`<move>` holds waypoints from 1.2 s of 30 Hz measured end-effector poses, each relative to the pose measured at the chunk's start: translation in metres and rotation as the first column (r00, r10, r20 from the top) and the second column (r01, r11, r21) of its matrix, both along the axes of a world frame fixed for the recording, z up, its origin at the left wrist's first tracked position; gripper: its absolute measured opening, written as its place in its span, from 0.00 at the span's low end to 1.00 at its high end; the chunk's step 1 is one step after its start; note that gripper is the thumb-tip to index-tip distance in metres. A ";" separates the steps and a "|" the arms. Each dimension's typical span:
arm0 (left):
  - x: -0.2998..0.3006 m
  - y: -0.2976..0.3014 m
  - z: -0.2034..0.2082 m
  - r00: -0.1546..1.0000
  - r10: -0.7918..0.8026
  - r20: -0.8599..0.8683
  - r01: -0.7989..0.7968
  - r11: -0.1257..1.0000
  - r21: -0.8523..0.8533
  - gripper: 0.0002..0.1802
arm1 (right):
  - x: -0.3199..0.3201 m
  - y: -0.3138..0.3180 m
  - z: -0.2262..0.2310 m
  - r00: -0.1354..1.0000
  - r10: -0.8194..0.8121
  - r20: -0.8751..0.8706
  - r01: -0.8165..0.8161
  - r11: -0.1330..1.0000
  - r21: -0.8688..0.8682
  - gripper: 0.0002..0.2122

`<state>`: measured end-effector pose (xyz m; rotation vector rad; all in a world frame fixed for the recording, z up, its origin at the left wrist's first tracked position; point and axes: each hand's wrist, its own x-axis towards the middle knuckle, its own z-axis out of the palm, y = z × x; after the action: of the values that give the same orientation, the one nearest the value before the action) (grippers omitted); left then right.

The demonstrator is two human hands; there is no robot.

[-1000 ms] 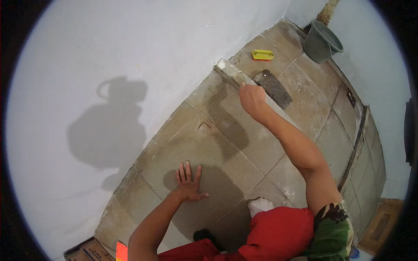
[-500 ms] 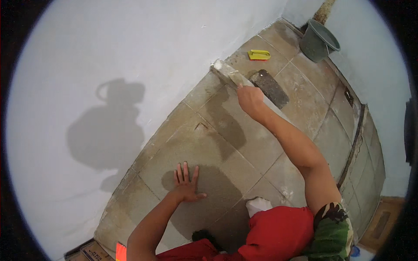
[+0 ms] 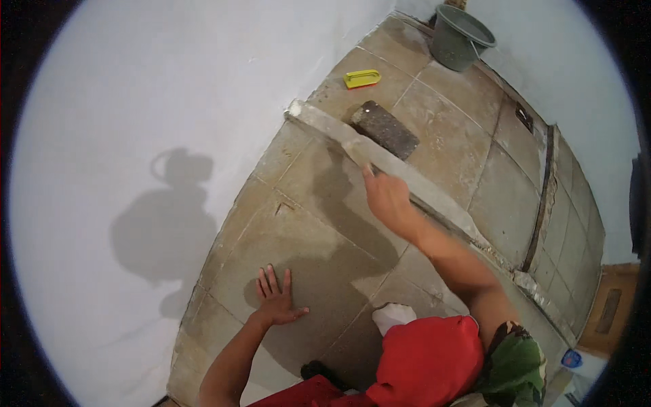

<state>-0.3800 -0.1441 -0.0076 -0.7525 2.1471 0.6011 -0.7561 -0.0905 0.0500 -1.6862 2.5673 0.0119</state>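
Observation:
My left hand (image 3: 274, 304) lies flat on the grey-brown tiled floor (image 3: 298, 237), its fingers spread, holding nothing. My right hand (image 3: 390, 198) is closed at the near side of a low, pale raised strip (image 3: 420, 178) that runs from the white wall across the floor. Its fingers are bent, with one fingertip towards the strip's edge. Something small and dark may be at that fingertip, but it is too unclear to name. Just beyond the strip lies a dark grey rectangular block (image 3: 385, 129).
A yellow-handled scrub brush (image 3: 362, 79) lies farther off on the tiles. In the far corner stands a grey-green bucket (image 3: 461, 39). A second raised edge (image 3: 542, 203) crosses the floor at right, near a small dark floor piece (image 3: 524, 117). My red-clothed knee (image 3: 427, 359) is close by.
My right hand has moved along the strip, away from its wall end and towards me. The left hand stays flat on the floor. The whole view has shifted somewhat.

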 end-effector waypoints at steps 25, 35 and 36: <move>-0.109 0.030 -0.011 0.890 -0.371 -0.264 0.319 0.922 -0.220 0.66 | -0.035 0.059 0.049 0.993 -0.098 0.070 0.086 0.983 0.162 0.08; -0.134 0.030 0.014 0.934 -0.354 0.050 0.357 0.932 -0.063 0.67 | -0.043 0.047 0.043 0.996 -0.086 -0.007 0.086 0.966 0.243 0.11; -0.134 0.029 0.013 0.934 -0.354 0.053 0.357 0.932 -0.059 0.67 | -0.046 0.046 0.039 0.995 -0.099 -0.002 0.096 0.963 0.250 0.12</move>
<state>-0.5143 -0.1150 0.0052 -0.3885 2.2012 0.3195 -0.8016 -0.0444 0.0893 -1.4655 2.5117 0.3074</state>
